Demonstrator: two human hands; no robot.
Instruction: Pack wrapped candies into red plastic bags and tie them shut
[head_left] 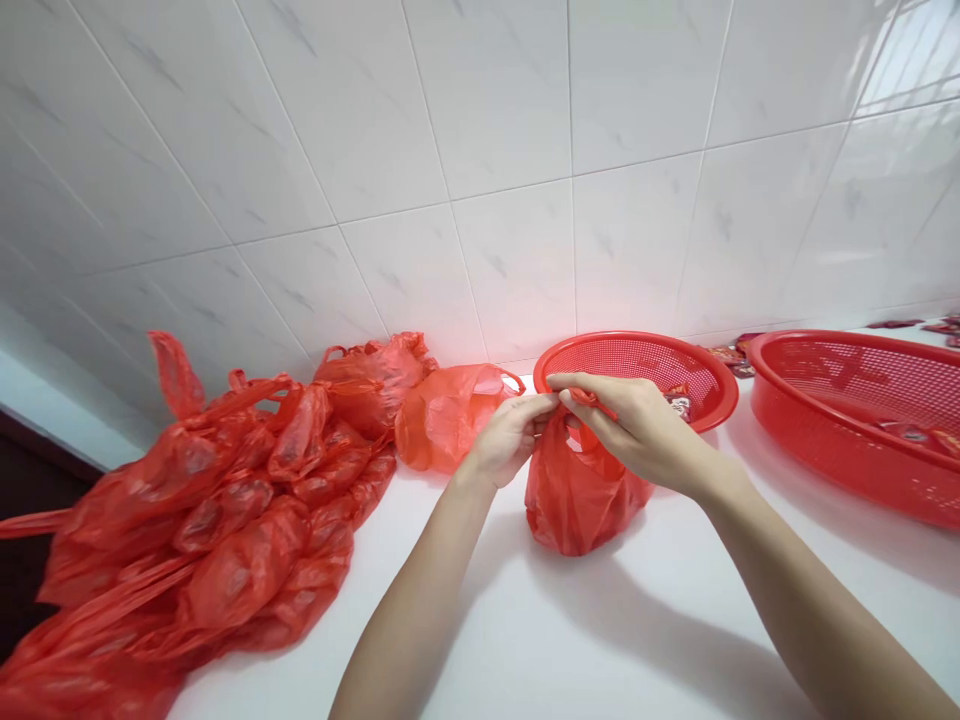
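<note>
A filled red plastic bag [581,510] rests upright on the white table, its handles drawn up at the top. With fingers pinched together, my left hand [510,435] grips the bag's handles from the left side. My right hand [634,425] is closed on the same handles from the right, and a twisted red end pokes out between its fingers. The fingertips of both hands meet above the bag. What lies inside the bag cannot be made out.
Red bags [247,530] are heaped at the left, and another puffed-up red bag [450,415] stands near the wall. Behind my right hand is a round red basket [637,345] with some packets. A larger red basket [840,460] stands at the right. White tiles [510,260] back the table.
</note>
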